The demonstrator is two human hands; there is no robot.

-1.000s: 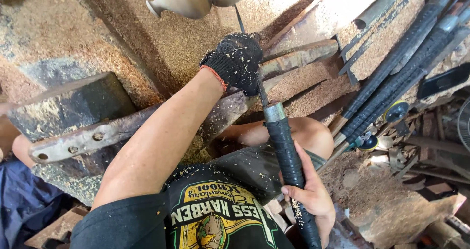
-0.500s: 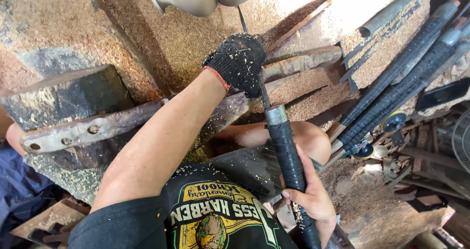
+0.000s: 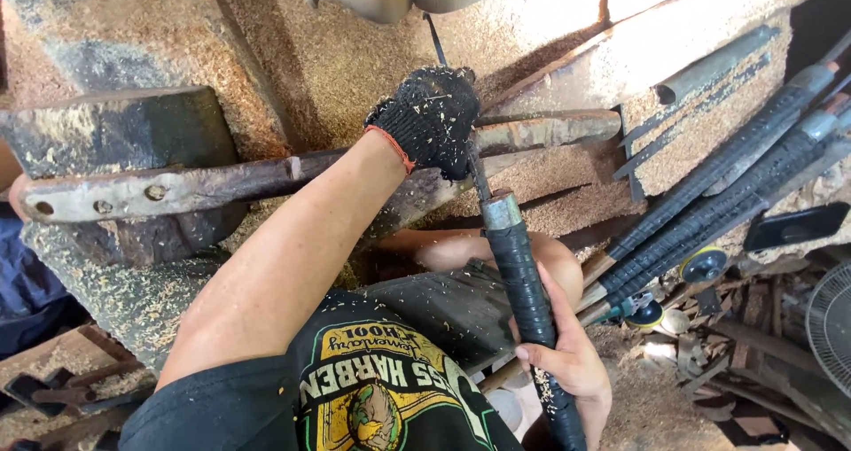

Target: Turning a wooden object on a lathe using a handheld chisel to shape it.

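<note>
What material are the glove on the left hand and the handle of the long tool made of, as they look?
The glove looks like black knitted fabric with an orange cuff; wood chips cling to it. The tool handle seems wrapped in black rubber or tape, shown by spiral ridges, with a dull grey metal collar on top.

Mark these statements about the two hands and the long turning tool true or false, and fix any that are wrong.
1. The left hand wears a black knitted glove. True.
2. The right hand is gloved too. False: it is bare.
3. The right hand grips the long tool's black wrapped handle. True.
4. The gloved hand rests at the tool's butt end. False: it sits at the front, over the thin steel shaft.
5. Sawdust covers the rough bench surface. True.
6. No other tools are in view. False: several long wrapped handles lie at the right.
</note>
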